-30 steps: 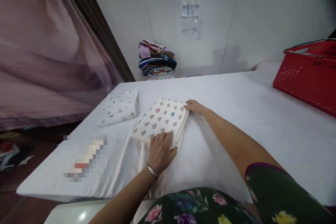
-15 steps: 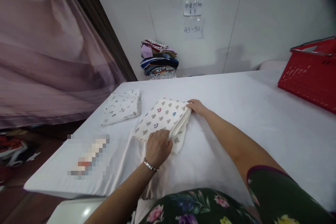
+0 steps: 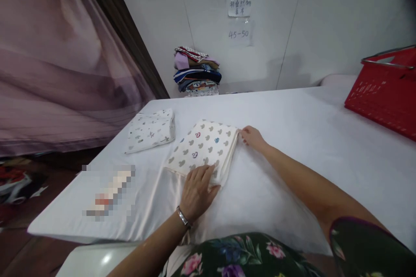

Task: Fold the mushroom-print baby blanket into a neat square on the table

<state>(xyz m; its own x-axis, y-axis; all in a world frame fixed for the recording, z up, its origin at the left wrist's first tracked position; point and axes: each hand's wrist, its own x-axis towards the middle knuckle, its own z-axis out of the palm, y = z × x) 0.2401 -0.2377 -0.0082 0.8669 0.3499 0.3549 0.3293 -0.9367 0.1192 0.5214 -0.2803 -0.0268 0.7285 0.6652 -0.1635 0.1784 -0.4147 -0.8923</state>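
Observation:
A folded white cloth (image 3: 201, 143) with grey mushroom-like prints and a few coloured ones lies on the white-covered table. My left hand (image 3: 197, 190) rests on its near edge, fingers stretched over the top and thumb apart beside the near right corner. At the far right corner, my right hand (image 3: 255, 138) pinches the cloth's edge between thumb and fingers. Its layered right side shows between my hands. To the left lies a second folded white cloth (image 3: 151, 132) with small grey prints, touched by neither hand.
A pile of folded fabrics (image 3: 196, 71) stands against the back wall. The red basket (image 3: 383, 99) sits at the right on the table (image 3: 292, 112). A blurred-out item (image 3: 110, 192) lies front left. A pink curtain (image 3: 65, 60) hangs at the left.
The cloth's right-side layer has come down flat over the fold. My left hand's fingers have loosened from the edge and spread on top. My right hand has shifted slightly right.

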